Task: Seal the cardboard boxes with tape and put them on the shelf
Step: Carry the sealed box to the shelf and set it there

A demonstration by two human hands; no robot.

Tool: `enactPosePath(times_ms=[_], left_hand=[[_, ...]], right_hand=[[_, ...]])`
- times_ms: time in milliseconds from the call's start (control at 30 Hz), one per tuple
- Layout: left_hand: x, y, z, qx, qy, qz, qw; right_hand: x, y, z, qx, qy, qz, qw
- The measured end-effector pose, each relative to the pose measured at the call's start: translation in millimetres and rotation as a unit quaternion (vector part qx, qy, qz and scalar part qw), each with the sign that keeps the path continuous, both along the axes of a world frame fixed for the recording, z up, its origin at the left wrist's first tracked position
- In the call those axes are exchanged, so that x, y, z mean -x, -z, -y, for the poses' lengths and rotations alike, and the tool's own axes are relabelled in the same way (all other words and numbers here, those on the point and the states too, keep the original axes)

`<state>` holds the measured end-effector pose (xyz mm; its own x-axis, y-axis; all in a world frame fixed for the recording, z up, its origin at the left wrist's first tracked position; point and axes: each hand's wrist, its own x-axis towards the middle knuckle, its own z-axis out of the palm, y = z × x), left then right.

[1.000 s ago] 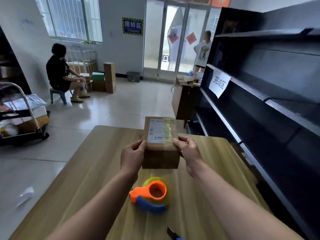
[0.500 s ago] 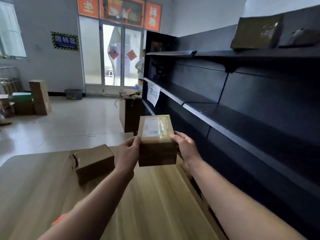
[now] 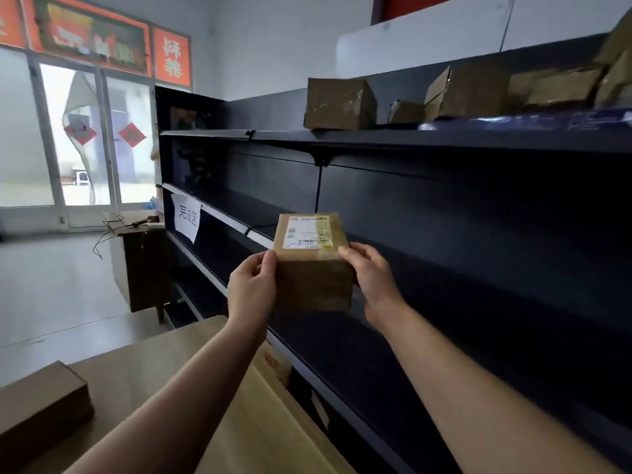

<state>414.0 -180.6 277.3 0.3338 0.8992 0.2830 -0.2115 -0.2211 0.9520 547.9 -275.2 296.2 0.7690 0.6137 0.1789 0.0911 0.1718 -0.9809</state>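
Cardboard box [image 3: 313, 268], taped and labelled, held up before the shelf.
The left hand [image 3: 251, 285] and right hand [image 3: 372, 282] grip its two sides, thumbs over the top edges, keeping it in the air in front of the black shelf unit [image 3: 444, 206], touching no board. The shelving step seems in hand; next it likely needs lifting beside the stored boxes [image 3: 338, 104] on top, or sliding onto a nearer board.

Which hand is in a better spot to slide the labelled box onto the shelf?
Probably the right hand. Both hands grip the labelled cardboard box, but the right one holds the side nearest the black shelf, while the left hand holds the side toward the wooden table.
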Motion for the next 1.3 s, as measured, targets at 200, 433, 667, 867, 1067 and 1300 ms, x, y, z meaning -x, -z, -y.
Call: enactPosePath(times_ms=[200,433,667,867,1067,1300], left_hand=[[-50.5,-12.6,23.5,0.007,0.081,0.000,0.997],[-105.5,-19.2,66.4,0.008,0.193,0.006,0.981],[-157.8,-24.6,125.5,0.032,0.260,0.001,0.965],[-200.8,-26.1,184.4,0.045,0.321,-0.008,0.946],[-233.5,-23.4,242.2,0.065,0.372,-0.019,0.926],[-262.6,-18.5,300.1,0.071,0.420,-0.046,0.903]], right_hand=[[-34.2,-10.8,46.6,-0.015,0.086,-0.011,0.996],[-62.6,-19.9,108.8,-0.008,0.193,-0.006,0.981],[-84.7,-26.4,182.2,0.008,0.282,0.005,0.959],[-105.0,-30.2,248.1,0.000,0.332,-0.005,0.943],[-122.4,-26.5,309.4,-0.004,0.383,-0.012,0.924],[-141.0,-14.0,366.9,0.011,0.442,-0.030,0.896]])
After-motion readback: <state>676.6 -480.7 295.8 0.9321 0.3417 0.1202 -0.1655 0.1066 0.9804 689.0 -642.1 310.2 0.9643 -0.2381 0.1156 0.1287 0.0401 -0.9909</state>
